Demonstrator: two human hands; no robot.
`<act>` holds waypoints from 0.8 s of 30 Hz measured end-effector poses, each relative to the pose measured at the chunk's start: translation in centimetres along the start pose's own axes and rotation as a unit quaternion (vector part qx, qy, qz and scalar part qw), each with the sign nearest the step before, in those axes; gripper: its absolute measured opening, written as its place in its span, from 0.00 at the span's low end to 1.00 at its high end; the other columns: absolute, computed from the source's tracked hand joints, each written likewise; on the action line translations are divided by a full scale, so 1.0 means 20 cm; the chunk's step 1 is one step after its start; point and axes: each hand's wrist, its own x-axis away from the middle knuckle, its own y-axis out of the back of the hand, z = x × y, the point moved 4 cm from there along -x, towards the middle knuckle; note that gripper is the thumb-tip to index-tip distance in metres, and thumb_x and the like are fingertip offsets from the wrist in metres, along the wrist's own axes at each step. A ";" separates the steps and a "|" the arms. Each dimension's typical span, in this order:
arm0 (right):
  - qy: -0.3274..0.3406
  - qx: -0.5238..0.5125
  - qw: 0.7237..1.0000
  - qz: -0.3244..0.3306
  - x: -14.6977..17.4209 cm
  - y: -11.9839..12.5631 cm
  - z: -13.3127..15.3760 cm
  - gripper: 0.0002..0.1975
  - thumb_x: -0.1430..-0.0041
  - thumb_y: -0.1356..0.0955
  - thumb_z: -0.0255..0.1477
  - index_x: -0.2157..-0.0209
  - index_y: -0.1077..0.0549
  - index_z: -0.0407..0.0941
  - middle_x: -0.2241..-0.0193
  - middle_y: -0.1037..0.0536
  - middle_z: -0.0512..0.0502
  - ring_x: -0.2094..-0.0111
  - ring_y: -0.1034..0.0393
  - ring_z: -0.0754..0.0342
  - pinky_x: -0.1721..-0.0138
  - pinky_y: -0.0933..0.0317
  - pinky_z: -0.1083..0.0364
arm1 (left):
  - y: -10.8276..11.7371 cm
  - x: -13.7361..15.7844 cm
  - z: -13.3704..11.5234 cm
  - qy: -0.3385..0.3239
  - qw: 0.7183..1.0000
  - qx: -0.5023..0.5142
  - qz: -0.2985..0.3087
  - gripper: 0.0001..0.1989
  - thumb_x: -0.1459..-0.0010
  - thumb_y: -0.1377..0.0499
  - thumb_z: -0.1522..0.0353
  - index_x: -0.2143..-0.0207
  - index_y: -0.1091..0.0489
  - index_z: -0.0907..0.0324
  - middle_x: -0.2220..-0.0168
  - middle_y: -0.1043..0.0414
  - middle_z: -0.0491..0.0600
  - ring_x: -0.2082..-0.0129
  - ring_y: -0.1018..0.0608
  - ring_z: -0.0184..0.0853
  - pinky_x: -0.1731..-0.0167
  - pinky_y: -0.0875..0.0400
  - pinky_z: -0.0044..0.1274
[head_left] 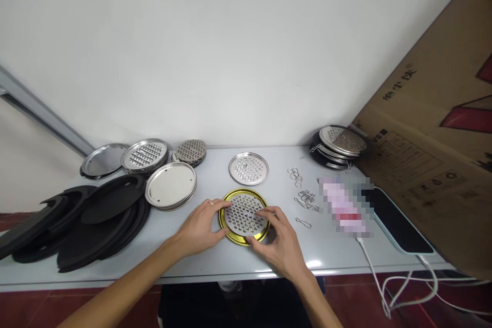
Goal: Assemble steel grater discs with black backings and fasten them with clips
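Note:
A round metal grater disc (pixel 246 218) lies in a shallow gold-coloured round plate (pixel 235 238) near the table's front edge. From the left, my left hand (pixel 202 225) curves around both, its thumb and forefinger at the edge of the disc. On the right side, my right hand (pixel 282 241) pinches the disc, fingertips on its upper right and thumb at its lower edge. Just behind is a silver plate with a grater disc (pixel 249 169) in it.
To the left are black round parts (pixel 111 225), a stack of silver plates (pixel 171 184) and stacked grater discs (pixel 191 151). Rings (pixel 295 177), wire clips (pixel 306 197), a phone (pixel 402 223) and assembled graters (pixel 342 141) are on the right, beside a cardboard box (pixel 430 128).

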 end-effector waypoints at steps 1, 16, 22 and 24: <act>0.000 -0.007 1.000 -0.006 0.00 0.00 0.00 0.23 0.50 0.24 0.33 0.51 0.25 0.48 0.50 0.27 0.41 0.49 0.27 0.42 0.49 0.30 0.46 | 0.00 0.00 0.01 -0.004 1.000 0.007 -0.004 0.30 0.46 0.36 0.71 0.41 0.35 0.51 0.45 0.26 0.51 0.47 0.24 0.43 0.44 0.29 0.39; -0.027 -0.030 0.998 -0.055 0.00 -0.01 -0.07 0.14 0.37 0.31 0.33 0.50 0.25 0.46 0.51 0.26 0.40 0.64 0.26 0.49 0.57 0.28 0.48 | -0.04 -0.02 0.04 0.011 0.999 -0.007 -0.051 0.20 0.42 0.39 0.71 0.46 0.31 0.54 0.51 0.25 0.49 0.54 0.22 0.39 0.51 0.26 0.33; -0.005 0.004 0.999 -0.048 0.00 -0.03 -0.07 0.20 0.39 0.29 0.36 0.47 0.26 0.46 0.44 0.27 0.37 0.45 0.30 0.40 0.45 0.31 0.42 | -0.04 0.00 0.02 -0.044 0.985 -0.139 -0.093 0.17 0.42 0.38 0.66 0.49 0.28 0.54 0.46 0.28 0.52 0.50 0.24 0.44 0.51 0.28 0.38; 0.004 0.025 0.999 -0.046 0.01 -0.04 -0.07 0.20 0.38 0.29 0.36 0.47 0.26 0.46 0.43 0.28 0.37 0.43 0.31 0.40 0.43 0.33 0.40 | -0.05 0.01 0.02 -0.064 0.980 -0.158 -0.102 0.17 0.41 0.38 0.66 0.48 0.28 0.54 0.45 0.28 0.52 0.49 0.24 0.44 0.51 0.28 0.38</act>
